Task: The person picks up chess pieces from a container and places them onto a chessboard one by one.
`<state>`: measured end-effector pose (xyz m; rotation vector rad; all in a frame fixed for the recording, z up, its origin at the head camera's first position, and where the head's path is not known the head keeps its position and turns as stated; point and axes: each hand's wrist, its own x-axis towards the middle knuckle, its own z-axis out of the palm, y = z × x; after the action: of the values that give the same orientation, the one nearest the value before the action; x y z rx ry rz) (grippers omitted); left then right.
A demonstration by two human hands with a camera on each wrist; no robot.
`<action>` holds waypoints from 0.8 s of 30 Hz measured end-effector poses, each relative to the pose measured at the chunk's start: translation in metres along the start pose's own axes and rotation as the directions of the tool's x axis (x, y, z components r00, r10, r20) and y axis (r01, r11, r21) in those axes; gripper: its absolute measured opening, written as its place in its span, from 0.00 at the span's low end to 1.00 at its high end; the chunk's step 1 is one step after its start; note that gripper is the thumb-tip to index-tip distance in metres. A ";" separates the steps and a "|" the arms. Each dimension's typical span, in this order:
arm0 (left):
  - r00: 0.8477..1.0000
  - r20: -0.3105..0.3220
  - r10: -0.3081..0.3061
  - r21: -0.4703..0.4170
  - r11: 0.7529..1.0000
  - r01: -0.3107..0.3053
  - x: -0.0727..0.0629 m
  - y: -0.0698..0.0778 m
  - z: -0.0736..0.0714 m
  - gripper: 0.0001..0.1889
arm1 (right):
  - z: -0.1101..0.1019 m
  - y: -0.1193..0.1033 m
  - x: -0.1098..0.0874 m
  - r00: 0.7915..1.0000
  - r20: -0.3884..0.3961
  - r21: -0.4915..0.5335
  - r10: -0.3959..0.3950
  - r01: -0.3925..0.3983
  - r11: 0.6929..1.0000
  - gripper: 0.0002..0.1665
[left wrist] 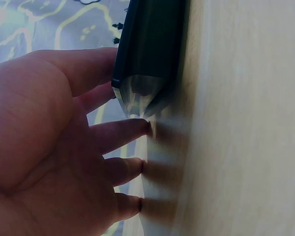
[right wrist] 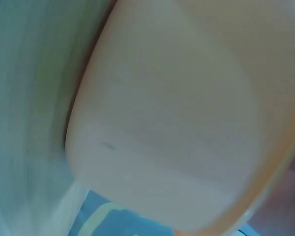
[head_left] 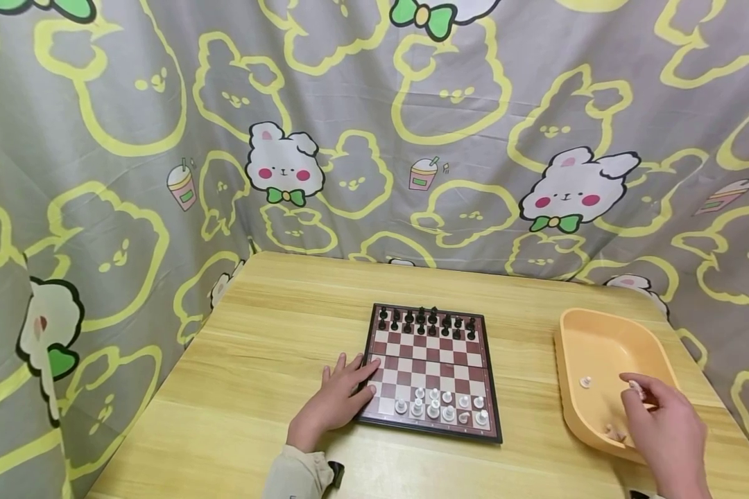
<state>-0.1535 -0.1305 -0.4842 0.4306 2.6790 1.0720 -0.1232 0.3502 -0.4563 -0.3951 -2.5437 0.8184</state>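
Note:
My left hand [head_left: 337,398] rests at the left edge of a folding chessboard [head_left: 394,374], its index finger and thumb over the border. In the left wrist view the other fingertips [left wrist: 141,167] touch the tabletop beside the board's dark side [left wrist: 152,39]. Black chess pieces [head_left: 421,319] fill the two far rows; white chess pieces [head_left: 433,410] stand in the two near rows, toward the right. Over an orange tray [head_left: 568,416], my right hand [head_left: 670,430] pinches a small white chess piece [head_left: 636,388] between thumb and index finger.
One white piece [head_left: 586,382] stands in the tray, and more pale pieces [head_left: 614,433] lie near its front wall. The wooden table [head_left: 274,305] meets a patterned grey curtain [head_left: 349,235] at the back. The tray's outer wall [right wrist: 162,113] fills most of the right wrist view.

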 end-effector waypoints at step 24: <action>1.000 -0.007 -0.004 -0.027 1.000 0.004 -0.002 0.001 0.000 0.27 | 0.010 -0.005 0.002 0.790 -0.583 0.437 0.188 0.111 0.893 0.14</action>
<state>-0.1516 -0.1302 -0.4832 0.4165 2.6673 1.1090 -0.1307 0.3423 -0.4602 -0.4676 -1.6789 1.0573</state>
